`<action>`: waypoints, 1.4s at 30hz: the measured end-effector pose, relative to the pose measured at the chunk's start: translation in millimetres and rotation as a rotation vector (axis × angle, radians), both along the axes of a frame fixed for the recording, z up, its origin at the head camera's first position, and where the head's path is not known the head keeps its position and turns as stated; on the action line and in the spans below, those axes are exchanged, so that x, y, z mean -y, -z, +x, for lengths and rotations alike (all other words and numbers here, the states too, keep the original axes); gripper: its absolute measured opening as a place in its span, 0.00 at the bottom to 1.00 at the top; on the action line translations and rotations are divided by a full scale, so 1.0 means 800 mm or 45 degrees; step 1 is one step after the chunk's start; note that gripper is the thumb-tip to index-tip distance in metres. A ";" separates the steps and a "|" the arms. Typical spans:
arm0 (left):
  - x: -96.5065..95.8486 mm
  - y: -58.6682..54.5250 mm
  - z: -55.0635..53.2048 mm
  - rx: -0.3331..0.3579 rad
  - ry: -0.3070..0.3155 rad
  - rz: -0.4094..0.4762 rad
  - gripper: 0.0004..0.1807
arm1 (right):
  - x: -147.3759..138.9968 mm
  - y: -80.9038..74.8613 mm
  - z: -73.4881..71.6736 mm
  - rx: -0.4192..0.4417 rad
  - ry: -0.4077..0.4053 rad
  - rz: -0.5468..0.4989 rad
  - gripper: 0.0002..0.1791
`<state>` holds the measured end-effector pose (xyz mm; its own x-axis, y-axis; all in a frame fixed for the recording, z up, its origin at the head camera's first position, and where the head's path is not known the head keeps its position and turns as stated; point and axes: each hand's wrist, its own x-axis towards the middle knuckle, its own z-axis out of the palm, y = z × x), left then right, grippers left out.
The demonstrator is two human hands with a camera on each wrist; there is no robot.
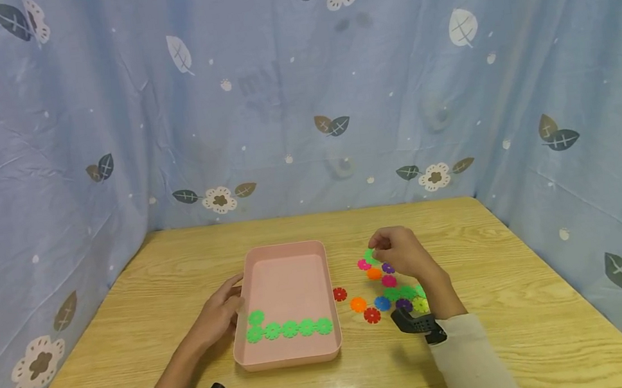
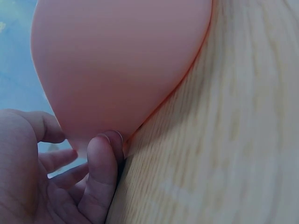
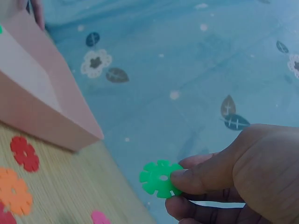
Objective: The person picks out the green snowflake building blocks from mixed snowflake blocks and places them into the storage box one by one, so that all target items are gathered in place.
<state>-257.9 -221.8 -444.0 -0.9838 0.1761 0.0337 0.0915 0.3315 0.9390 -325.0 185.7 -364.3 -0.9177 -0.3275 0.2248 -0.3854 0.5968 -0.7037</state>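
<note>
A pink tray (image 1: 296, 354) lies on the table with several green snowflake discs (image 1: 289, 329) inside: a row along its near end and one disc (image 1: 256, 318) above the row's left end. Against the tray's left outer side rests my left hand (image 1: 219, 313); its thumb (image 2: 102, 161) and fingertips touch the pink wall (image 2: 121, 70). To the tray's right, my right hand (image 1: 402, 252) pinches a green snowflake disc (image 3: 159, 178) between thumb and fingers, raised off the table in the right wrist view.
Loose discs lie right of the tray, among them red (image 1: 372, 315), orange (image 1: 358, 304), blue (image 1: 383, 303), pink (image 1: 389, 281) and yellow-green (image 1: 420, 305). Several green discs (image 1: 407, 293) lie partly behind my right forearm. A blue patterned curtain (image 1: 287, 93) surrounds the wooden table (image 1: 179, 255).
</note>
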 end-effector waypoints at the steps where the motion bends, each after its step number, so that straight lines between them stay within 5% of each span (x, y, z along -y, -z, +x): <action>1: 0.000 0.000 0.000 -0.001 0.000 -0.001 0.32 | 0.002 -0.001 0.001 -0.003 -0.006 -0.014 0.05; 26: -0.001 0.000 -0.001 -0.001 -0.008 -0.007 0.33 | 0.087 -0.003 0.008 0.044 -0.147 -0.163 0.05; 42: -0.002 -0.001 -0.001 -0.003 -0.009 -0.009 0.32 | 0.157 0.016 0.018 0.027 -0.419 -0.121 0.05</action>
